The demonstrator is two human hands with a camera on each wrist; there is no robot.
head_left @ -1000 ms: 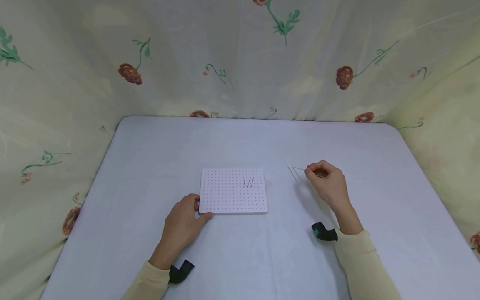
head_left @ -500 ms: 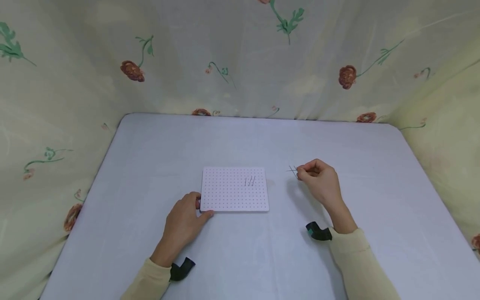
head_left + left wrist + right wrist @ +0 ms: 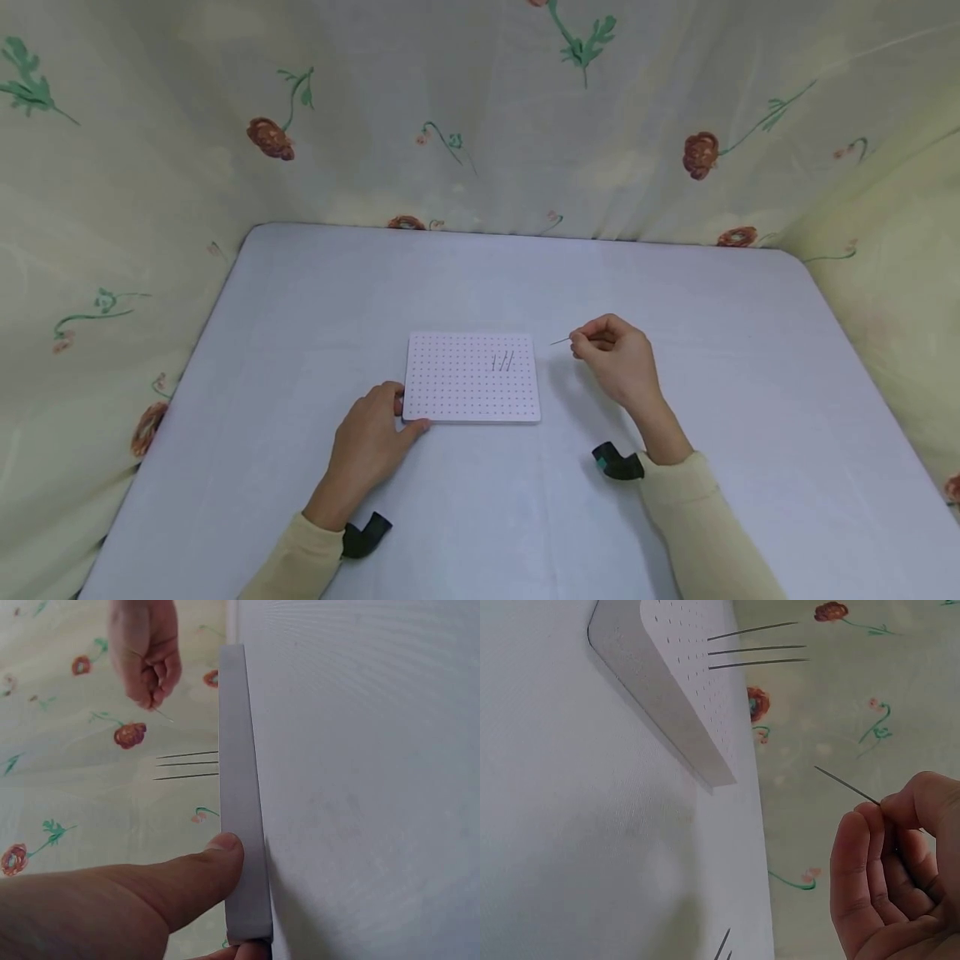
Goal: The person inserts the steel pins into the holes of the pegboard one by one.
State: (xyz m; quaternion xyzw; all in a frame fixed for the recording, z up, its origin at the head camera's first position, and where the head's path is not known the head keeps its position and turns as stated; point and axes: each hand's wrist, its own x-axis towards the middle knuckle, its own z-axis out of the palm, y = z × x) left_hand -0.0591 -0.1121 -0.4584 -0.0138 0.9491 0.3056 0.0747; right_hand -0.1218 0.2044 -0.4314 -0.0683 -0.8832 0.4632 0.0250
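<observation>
A white board with rows of small holes [image 3: 471, 400] lies on the table. Three thin metal pins [image 3: 502, 362] stand upright in it, right of its middle, slightly leaning. My left hand [image 3: 367, 437] holds the board's near left corner, its thumb [image 3: 206, 866] on the front side and fingers at the left side. Right of the board, above the table, my right hand [image 3: 618, 358] pinches another thin pin [image 3: 846, 784] between thumb and fingertips. This pin slants out toward the board, apart from it. Two more pins [image 3: 722, 945] show at the bottom of the right wrist view.
A white-covered table [image 3: 337, 283] carries everything. A flowered curtain [image 3: 480, 108] hangs behind it and along the sides. A black wrist mount [image 3: 618, 462] sits at the right sleeve, and a similar one [image 3: 366, 535] at the left.
My right hand has moved left toward the board, carrying the pin, past the two loose pins on the table, which no longer show in the head view. The left hand keeps its hold.
</observation>
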